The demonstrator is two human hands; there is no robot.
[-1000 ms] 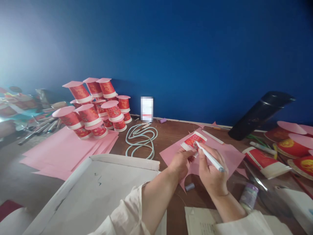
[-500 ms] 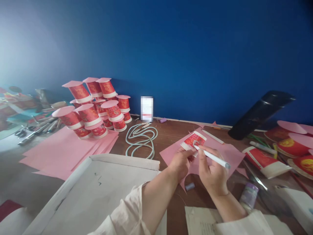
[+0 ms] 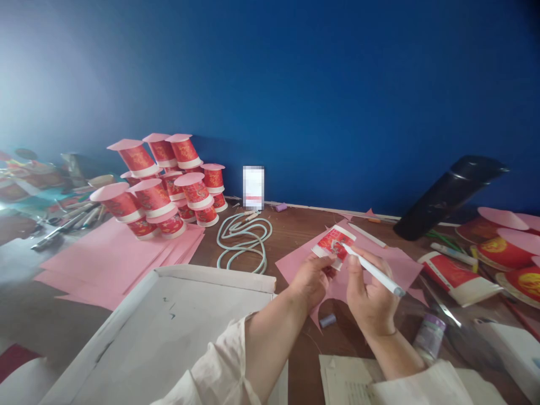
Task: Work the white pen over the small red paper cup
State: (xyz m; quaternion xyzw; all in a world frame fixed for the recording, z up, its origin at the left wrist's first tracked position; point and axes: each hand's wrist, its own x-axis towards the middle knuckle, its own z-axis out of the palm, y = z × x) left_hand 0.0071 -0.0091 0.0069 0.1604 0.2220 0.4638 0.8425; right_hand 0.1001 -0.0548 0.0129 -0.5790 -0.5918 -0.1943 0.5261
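Observation:
My left hand (image 3: 311, 279) pinches the near rim of a red paper cup (image 3: 334, 242) that lies upside down on a pink paper sheet (image 3: 396, 269). My right hand (image 3: 371, 293) grips a white pen (image 3: 373, 271), its tip touching the cup's side. Both hands are closed. A small lilac cap (image 3: 327, 321) lies on the brown table just below my hands.
A stack of red cups with pink lids (image 3: 166, 183) stands at the back left on pink sheets (image 3: 113, 256). A coiled pale cord (image 3: 244, 239), a white board (image 3: 169, 332), a black flask (image 3: 449, 194), more red cups (image 3: 455, 277), scissors (image 3: 441, 306) and a small bottle (image 3: 428, 339) lie around.
My right hand has shifted slightly right and the pen has tilted flatter, its tip staying at the cup. My left hand still holds the cup.

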